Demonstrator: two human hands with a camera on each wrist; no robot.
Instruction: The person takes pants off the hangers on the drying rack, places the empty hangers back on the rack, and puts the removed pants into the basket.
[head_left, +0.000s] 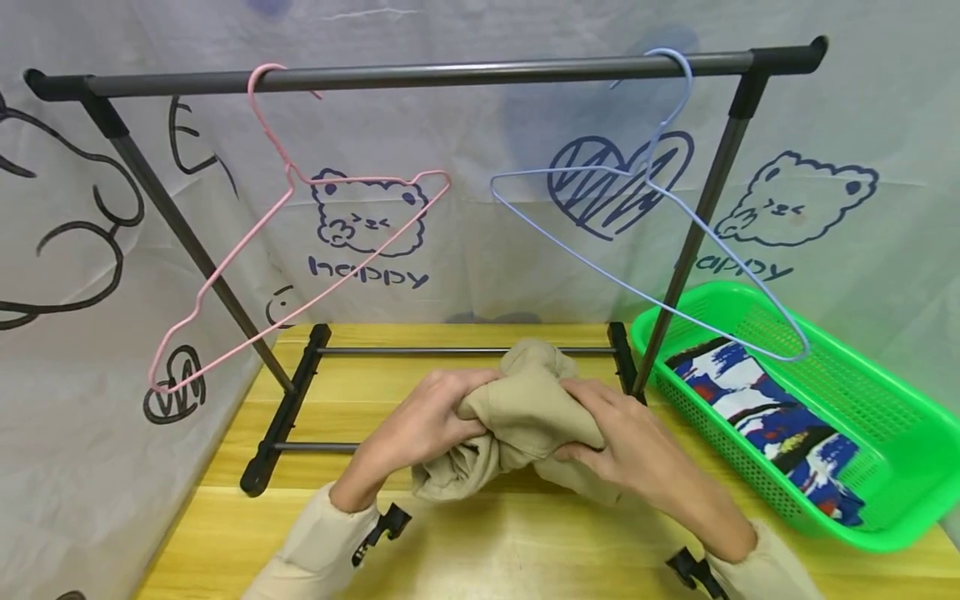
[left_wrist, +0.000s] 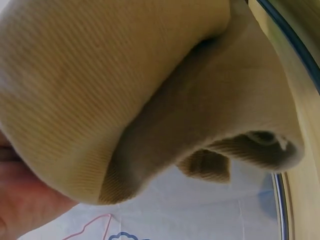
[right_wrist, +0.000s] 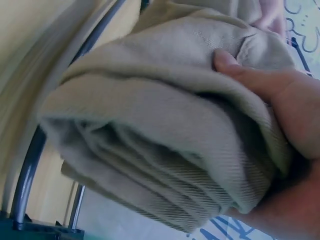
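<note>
A beige garment (head_left: 536, 408), bunched and partly rolled, is held between both hands just above the table. My left hand (head_left: 420, 421) grips its left side, the thumb lying along the cloth. On the opposite side my right hand (head_left: 633, 433) holds the garment between thumb and fingers. Ribbed folds of the beige garment (left_wrist: 75, 90) fill the left wrist view. Stacked layers of the garment (right_wrist: 150, 105) show in the right wrist view, with the right thumb on top. Its bunched state hides what kind of garment it is.
A black-and-grey rack (head_left: 450, 77) stands over the wooden table (head_left: 465, 550). From its bar hang a pink hanger (head_left: 255, 229) at left and a blue hanger (head_left: 705, 225) at right. A green basket (head_left: 892, 417) at right holds a folded patterned cloth (head_left: 772, 417).
</note>
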